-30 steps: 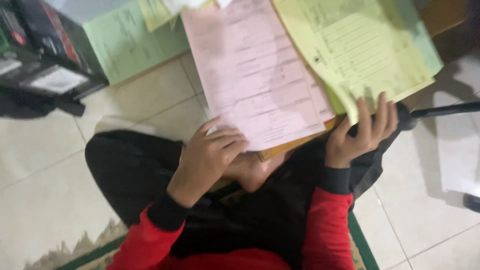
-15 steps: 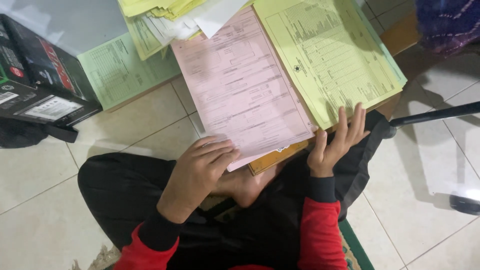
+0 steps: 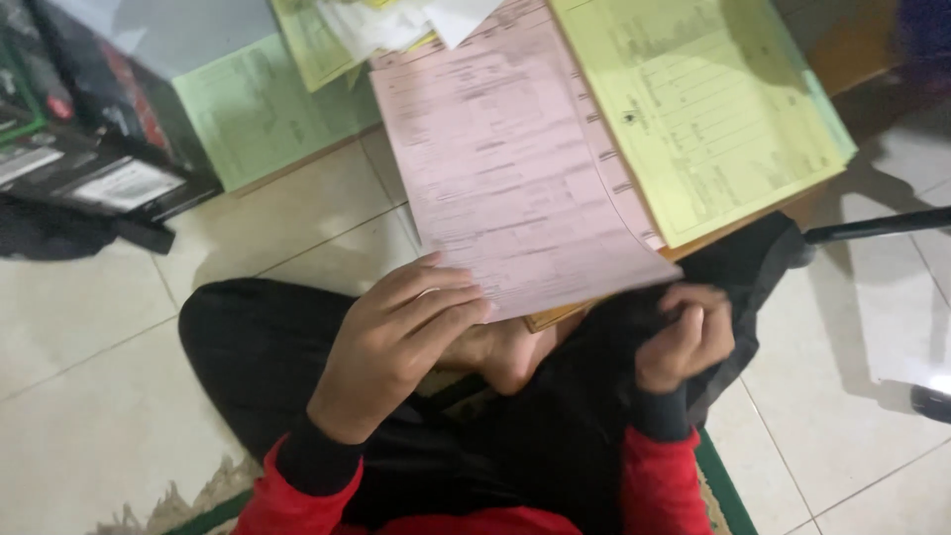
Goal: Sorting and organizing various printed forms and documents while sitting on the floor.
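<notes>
I sit cross-legged on the floor in black trousers and red sleeves. My left hand (image 3: pixel 396 342) grips the near left corner of a pink printed form (image 3: pixel 505 178), thumb under and fingers on top. My right hand (image 3: pixel 686 335) pinches the form's near right corner, which curls upward. The pink sheet lies over a brown board (image 3: pixel 555 315). A yellow-green form (image 3: pixel 708 109) lies beside it on the right, partly overlapping its edge.
A green sheet (image 3: pixel 263 114) lies on the tiles at the left. Black printed boxes (image 3: pixel 84 149) stand at the far left. Loose white and yellow papers (image 3: pixel 396 25) pile at the top. A dark rod (image 3: pixel 877 226) crosses at the right. A green-edged rug (image 3: pixel 718 485) lies under me.
My right hand has come off the yellow-green form and now pinches the pink sheet's lower right corner, lifting it. My left hand keeps its hold on the left corner.
</notes>
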